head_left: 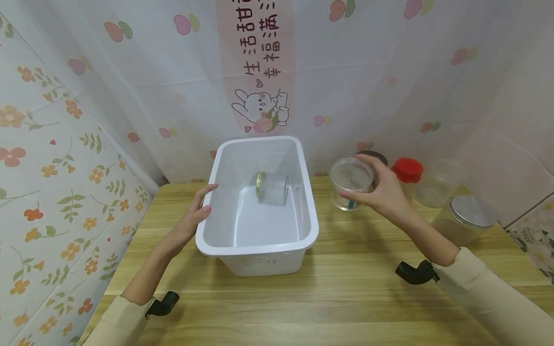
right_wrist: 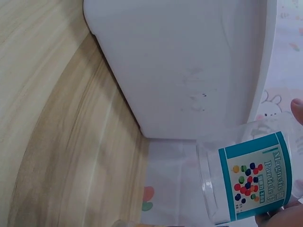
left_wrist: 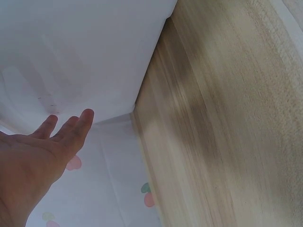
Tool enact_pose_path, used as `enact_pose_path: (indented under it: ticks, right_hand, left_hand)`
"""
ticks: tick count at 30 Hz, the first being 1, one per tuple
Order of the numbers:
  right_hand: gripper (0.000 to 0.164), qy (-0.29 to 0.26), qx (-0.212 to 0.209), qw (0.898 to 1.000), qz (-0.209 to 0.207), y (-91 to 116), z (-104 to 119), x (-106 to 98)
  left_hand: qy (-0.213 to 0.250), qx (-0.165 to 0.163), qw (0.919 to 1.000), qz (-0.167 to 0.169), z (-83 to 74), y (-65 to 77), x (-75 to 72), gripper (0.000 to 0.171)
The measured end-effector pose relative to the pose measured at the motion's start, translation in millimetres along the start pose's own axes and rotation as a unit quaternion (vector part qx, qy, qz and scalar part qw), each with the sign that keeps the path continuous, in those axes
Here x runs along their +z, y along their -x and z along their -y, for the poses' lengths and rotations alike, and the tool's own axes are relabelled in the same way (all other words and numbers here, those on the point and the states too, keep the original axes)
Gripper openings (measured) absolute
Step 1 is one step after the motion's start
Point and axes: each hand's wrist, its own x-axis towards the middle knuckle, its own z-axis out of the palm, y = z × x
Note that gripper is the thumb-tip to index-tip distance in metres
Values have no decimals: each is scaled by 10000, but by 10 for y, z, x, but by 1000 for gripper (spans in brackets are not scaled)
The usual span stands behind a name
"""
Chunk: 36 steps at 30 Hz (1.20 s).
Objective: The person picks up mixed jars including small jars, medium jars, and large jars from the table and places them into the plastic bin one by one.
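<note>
A clear, round plastic jar [head_left: 351, 179] is held by my right hand [head_left: 385, 190], thumb and fingers around its sides, just right of the white basin [head_left: 259, 250]. In the right wrist view its teal label [right_wrist: 258, 177] shows coloured balls and lettering; the jar looks raised off the table. My left hand [head_left: 190, 223] touches the basin's left rim with thumb and index finger extended. Its other fingers [left_wrist: 78, 130] lie loosely straight along the basin's outer side in the left wrist view. Inside the basin, another clear jar [head_left: 274, 189] with a gold-rimmed end lies on its side.
Right of the held jar stand a black-lidded container [head_left: 375, 156], partly hidden, a red-lidded jar [head_left: 408, 169], a pale clear jar [head_left: 440, 182] and a silver-lidded jar [head_left: 472, 214]. A wooden table [head_left: 277, 307] carries everything. Printed curtains [head_left: 143, 86] hang behind and at the left.
</note>
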Motion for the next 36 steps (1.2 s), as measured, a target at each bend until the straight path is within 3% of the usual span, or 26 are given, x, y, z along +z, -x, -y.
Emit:
enact_pose_path:
  ticks: [36]
  right_hand:
    - [90, -93, -144, 9999, 17, -256, 408, 63]
  left_hand:
    - [-44, -76, 10000, -11, -6, 0, 3, 53]
